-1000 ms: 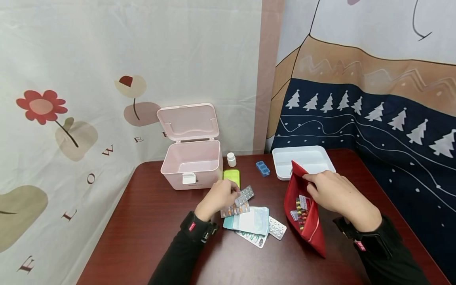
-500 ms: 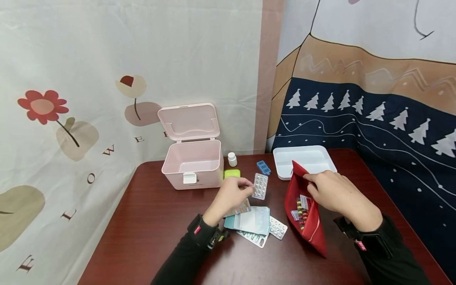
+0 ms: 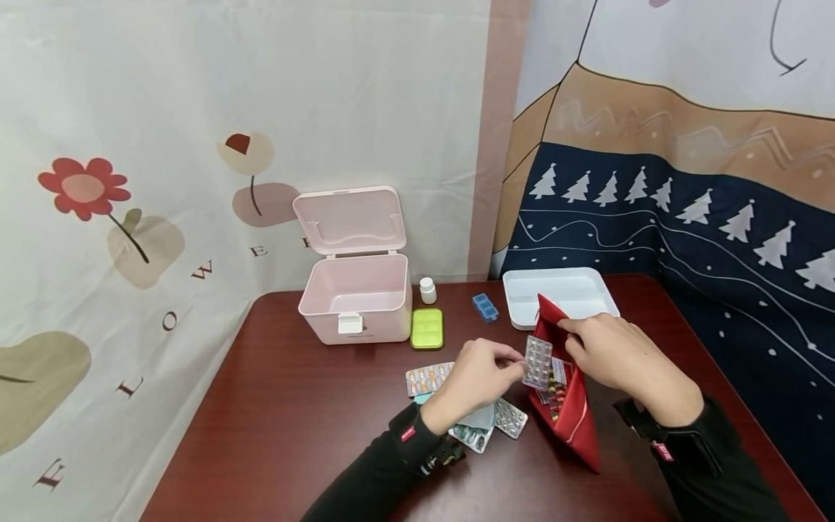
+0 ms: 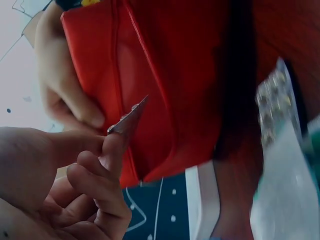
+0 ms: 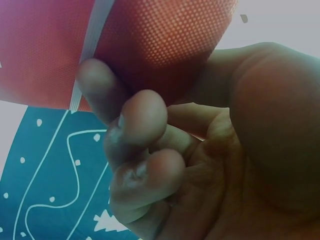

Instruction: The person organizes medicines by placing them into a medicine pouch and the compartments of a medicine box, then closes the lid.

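Note:
Between thumb and fingertips my left hand (image 3: 479, 380) pinches a silver blister pack (image 3: 538, 362) by its edge, at the mouth of a red zip pouch (image 3: 577, 424). In the left wrist view the blister pack (image 4: 129, 119) appears nearly edge-on against the red fabric. My right hand (image 3: 613, 355) grips the pouch's upper rim and keeps it gaping. The right wrist view shows its fingers (image 5: 145, 117) curled at the pouch cloth (image 5: 165, 35). Inside the pouch lie blister packs with red and yellow capsules (image 3: 557, 399).
Left of the pouch lie an orange-capsule blister pack (image 3: 427, 378), a green-capsule pack (image 3: 472, 437) and a silver one (image 3: 510, 418). Behind stand an open pink box (image 3: 355, 301), white bottle (image 3: 428, 291), green pill case (image 3: 427, 329), blue pill case (image 3: 485, 308) and white tray (image 3: 522, 312).
My left hand has lifted the silver blister pack off the pile and carried it right to the pouch opening. My right hand has stayed at the pouch rim.

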`<state>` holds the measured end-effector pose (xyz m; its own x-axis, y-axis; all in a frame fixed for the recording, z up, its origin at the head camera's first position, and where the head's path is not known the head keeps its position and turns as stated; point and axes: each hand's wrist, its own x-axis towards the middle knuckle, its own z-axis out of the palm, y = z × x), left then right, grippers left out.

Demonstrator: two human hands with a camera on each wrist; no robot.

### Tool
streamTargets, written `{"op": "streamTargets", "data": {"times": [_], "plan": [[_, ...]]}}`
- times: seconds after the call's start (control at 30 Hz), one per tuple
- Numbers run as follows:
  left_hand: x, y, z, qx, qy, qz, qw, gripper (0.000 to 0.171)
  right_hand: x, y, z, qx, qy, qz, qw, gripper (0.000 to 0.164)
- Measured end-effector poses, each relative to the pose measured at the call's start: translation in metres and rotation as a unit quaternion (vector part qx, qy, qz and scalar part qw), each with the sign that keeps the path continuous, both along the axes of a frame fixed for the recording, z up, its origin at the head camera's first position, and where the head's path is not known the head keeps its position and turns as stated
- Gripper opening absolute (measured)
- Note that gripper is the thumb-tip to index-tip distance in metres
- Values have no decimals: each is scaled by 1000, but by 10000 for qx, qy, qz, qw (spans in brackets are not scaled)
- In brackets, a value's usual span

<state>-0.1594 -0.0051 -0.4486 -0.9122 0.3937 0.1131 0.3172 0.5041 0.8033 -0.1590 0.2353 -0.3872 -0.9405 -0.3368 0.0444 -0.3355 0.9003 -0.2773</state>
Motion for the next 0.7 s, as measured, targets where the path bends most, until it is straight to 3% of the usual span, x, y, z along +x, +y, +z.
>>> {"op": "streamTargets", "data": {"times": [0.13, 0.33, 0.7], "plan": [[2, 18, -2, -246, 8, -106, 9996, 12, 0, 1, 0, -13, 56, 18, 10000, 39], [7, 39, -6, -612, -22, -21, 9981, 11, 0, 2, -1, -38, 33, 27, 10000, 38], [13, 54, -11, -909, -79, -20, 9958, 19, 1, 1, 1, -42, 87, 34, 9999, 37]]}}
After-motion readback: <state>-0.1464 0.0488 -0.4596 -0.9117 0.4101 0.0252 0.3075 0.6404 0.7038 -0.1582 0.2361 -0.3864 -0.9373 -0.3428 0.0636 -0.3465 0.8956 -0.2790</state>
